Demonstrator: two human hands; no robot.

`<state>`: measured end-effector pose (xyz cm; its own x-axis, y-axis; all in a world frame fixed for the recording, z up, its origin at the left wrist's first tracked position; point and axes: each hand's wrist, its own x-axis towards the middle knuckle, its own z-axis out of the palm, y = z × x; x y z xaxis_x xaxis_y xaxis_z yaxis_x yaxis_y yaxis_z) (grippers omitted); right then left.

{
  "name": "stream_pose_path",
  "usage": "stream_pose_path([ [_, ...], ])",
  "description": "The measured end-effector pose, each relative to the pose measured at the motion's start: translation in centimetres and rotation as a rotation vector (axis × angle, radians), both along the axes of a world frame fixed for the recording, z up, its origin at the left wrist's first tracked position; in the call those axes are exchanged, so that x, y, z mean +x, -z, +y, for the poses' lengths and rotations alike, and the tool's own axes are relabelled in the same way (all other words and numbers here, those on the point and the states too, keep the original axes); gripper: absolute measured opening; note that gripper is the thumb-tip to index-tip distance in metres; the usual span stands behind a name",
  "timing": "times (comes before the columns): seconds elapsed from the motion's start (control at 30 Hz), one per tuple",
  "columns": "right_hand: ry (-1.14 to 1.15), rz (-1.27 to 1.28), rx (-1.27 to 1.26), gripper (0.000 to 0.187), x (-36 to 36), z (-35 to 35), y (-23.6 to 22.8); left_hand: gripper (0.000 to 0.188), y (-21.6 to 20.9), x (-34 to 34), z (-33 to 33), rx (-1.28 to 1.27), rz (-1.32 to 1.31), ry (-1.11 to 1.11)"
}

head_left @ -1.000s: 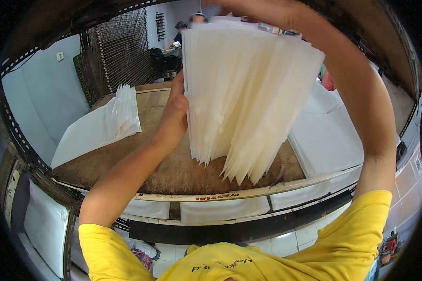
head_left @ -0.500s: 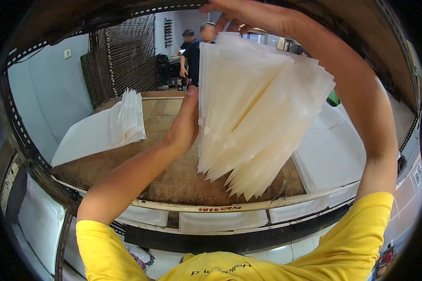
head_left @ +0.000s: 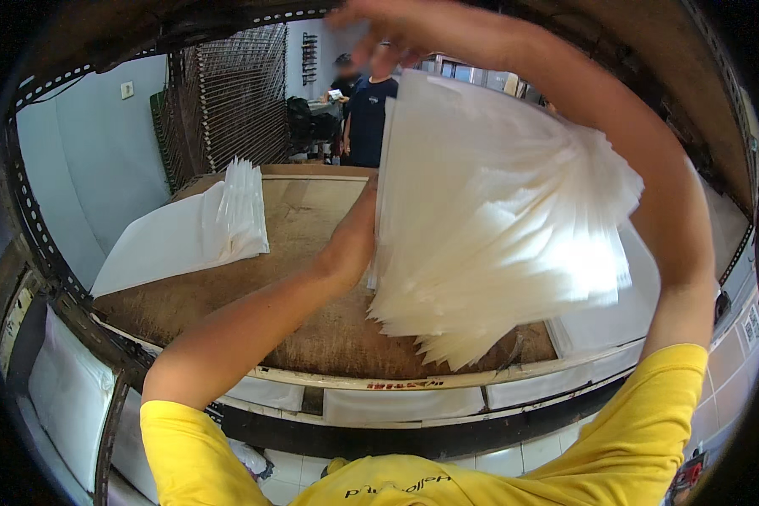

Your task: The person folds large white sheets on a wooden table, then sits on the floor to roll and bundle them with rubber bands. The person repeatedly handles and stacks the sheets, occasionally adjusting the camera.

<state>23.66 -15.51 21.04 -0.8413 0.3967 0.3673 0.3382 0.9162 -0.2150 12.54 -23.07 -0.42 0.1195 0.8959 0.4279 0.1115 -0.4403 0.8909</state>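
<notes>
White sheets [head_left: 489, 202] are being supported by the left hand [head_left: 358, 232], its hidden fingers' grip untellable; the right hand [head_left: 396, 25] is being held above the sheets' top edge, fingers spread.

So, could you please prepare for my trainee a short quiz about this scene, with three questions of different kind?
1. Where on the brown tabletop does the white stack with upturned ends lie?
A. Left side
B. Centre
C. Right side

2. True or false: the right hand is gripping the lower corners of the raised bundle of sheets.

3. Fill in: the hand at the bundle's left edge is the person's ____ hand.

Key:
1. A.
2. False; it is up near the bundle's top edge, blurred.
3. Left hand; its fingers are hidden.
</notes>
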Motion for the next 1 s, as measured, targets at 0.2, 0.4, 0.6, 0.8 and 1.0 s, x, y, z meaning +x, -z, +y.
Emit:
stream_pose_path([
  [0.2,0.108,-0.184,-0.067,0.104,0.9,-2.2,1.8,0.071,1.0,-0.5,0.9,-0.006,-0.057,0.063],
  [0.4,0.123,-0.196,-0.158,0.107,1.8,-2.8,1.5,0.076,0.1,0.1,-0.6,0.241,-0.058,0.144],
  [0.6,0.053,-0.067,-0.078,0.107,0.5,-2.0,2.3,0.104,-0.2,0.1,-0.2,0.279,0.041,0.097],
  [0.8,0.115,-0.144,-0.053,0.106,2.1,-3.2,1.8,0.124,-1.1,1.8,-1.1,0.499,0.165,-0.113],
  [1.0,0.017,-0.044,-0.091,0.097,1.0,-1.6,1.4,0.117,-0.9,1.3,-1.0,0.488,0.118,-0.19],
])
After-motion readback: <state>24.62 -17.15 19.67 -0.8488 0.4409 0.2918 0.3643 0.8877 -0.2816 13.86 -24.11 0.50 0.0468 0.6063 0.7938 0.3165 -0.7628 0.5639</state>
